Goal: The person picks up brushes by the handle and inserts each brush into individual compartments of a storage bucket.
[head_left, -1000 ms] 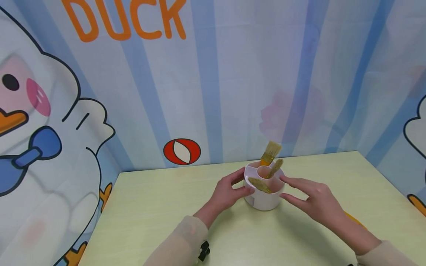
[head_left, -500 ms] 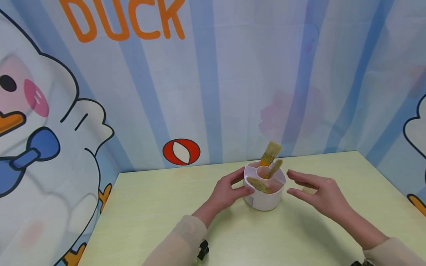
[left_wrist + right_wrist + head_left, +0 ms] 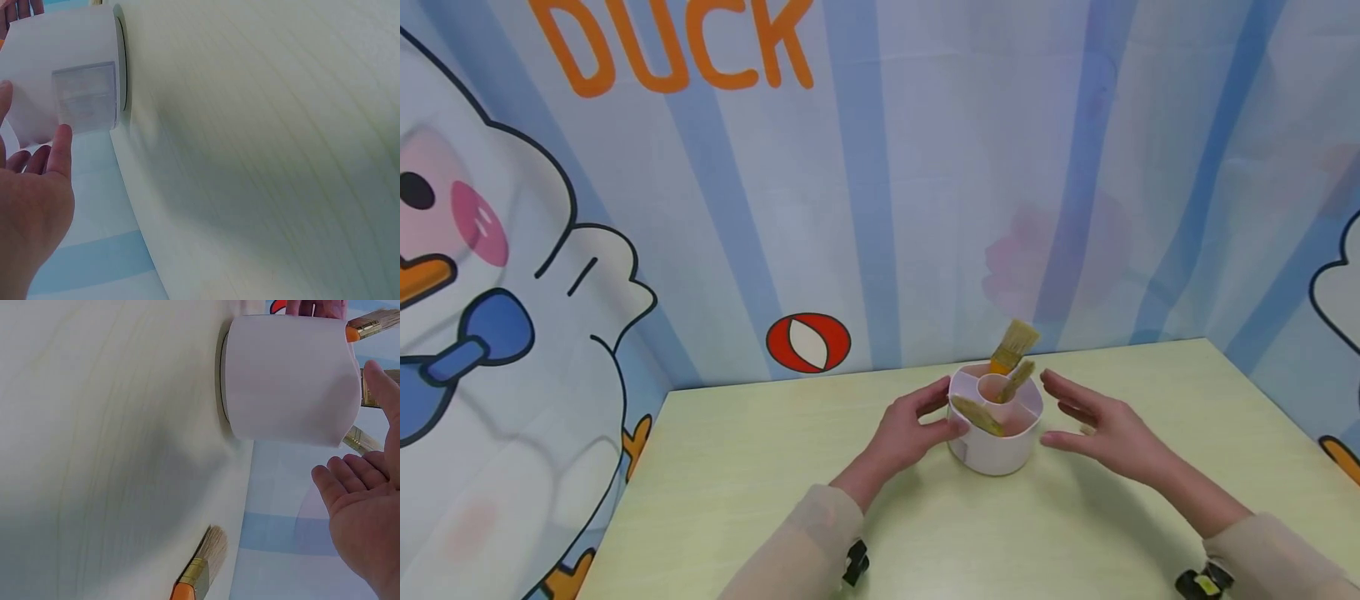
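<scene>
A round white desk organizer [image 3: 992, 454] with divided compartments stands upright on the table. Three paintbrushes are in it, bristles up: one wide brush [image 3: 1017, 337] at the back, a narrower one [image 3: 1018, 379] near the centre ring, and another [image 3: 977, 415] leaning over the front left rim. My left hand [image 3: 906, 433] holds the organizer's left side, thumb at the front and fingers towards the back. My right hand [image 3: 1108, 429] is beside its right side, apart from it, fingers spread from the thumb and holding nothing. Another paintbrush [image 3: 199, 572] with an orange handle lies on the table, mostly hidden in the head view.
The pale wood-grain table [image 3: 760, 467] reaches to a blue-and-white striped curtain [image 3: 925, 208] with cartoon ducks at its back and sides. A black wrist device [image 3: 1204, 581] shows at the right sleeve, a similar one [image 3: 856, 562] at the left.
My right hand has drawn back from the organizer's right rim, then shifted slightly left again. The left hand and the organizer stay almost in place.
</scene>
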The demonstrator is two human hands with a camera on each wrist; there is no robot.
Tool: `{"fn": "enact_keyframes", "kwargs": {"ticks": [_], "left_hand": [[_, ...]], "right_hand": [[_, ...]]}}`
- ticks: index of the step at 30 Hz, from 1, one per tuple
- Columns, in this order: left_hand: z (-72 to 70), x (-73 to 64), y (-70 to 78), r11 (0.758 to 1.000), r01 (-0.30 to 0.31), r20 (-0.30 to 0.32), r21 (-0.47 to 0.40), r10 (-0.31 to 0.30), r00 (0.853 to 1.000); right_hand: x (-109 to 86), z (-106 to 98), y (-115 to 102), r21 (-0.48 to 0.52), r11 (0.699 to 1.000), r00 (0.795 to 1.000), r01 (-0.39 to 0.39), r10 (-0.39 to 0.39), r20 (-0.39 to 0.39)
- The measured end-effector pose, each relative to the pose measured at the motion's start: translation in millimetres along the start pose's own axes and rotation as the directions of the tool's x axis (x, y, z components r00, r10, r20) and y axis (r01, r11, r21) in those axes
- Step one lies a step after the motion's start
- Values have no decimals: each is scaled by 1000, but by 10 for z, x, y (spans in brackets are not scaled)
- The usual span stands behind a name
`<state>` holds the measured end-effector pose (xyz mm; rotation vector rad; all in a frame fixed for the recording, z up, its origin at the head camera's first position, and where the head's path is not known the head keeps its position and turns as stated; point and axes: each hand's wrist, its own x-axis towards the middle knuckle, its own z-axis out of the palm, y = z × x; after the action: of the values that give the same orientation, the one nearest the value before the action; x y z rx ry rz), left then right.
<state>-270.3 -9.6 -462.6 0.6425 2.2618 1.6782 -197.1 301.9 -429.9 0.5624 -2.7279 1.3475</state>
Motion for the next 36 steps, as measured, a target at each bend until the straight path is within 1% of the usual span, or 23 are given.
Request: {"fn": "enact_keyframes", "kwargs": {"ticks": [5,9,13,15,20,26,29,32,36], "left_hand": [[-23,-30,4,1000,28,-14,13,-28,1000],[-61,-94,21,999,44,-33,16,-43,999],[-121,-170,1,999,48,-50,10,-48,998],[-156,-214,-25,999,49,-62,12,-48,997],[-238,-374,-74,997,73,-95,-14,-74,993],[-307,-567,-135,996,81,-112,-37,-84,990],[-330,-632,-147,994,90,-112,-55,-95,989],[-343,-678,-147,994,81,-106,-66,-88,990],[-351,-720,-139,994,74,-101,-80,-82,992]], "right_hand": [[89,23,65,62,998,998,-21,17,55],[160,45,93,72,996,996,-46,40,82],[222,74,113,81,995,994,-56,49,96],[247,95,125,92,994,994,-56,47,96],[281,160,153,103,993,996,-57,49,76],[252,223,147,118,990,997,-75,70,42],[217,239,128,119,989,996,-86,82,39],[180,245,111,119,989,995,-91,86,42],[133,252,101,107,991,997,-81,79,24]]}}
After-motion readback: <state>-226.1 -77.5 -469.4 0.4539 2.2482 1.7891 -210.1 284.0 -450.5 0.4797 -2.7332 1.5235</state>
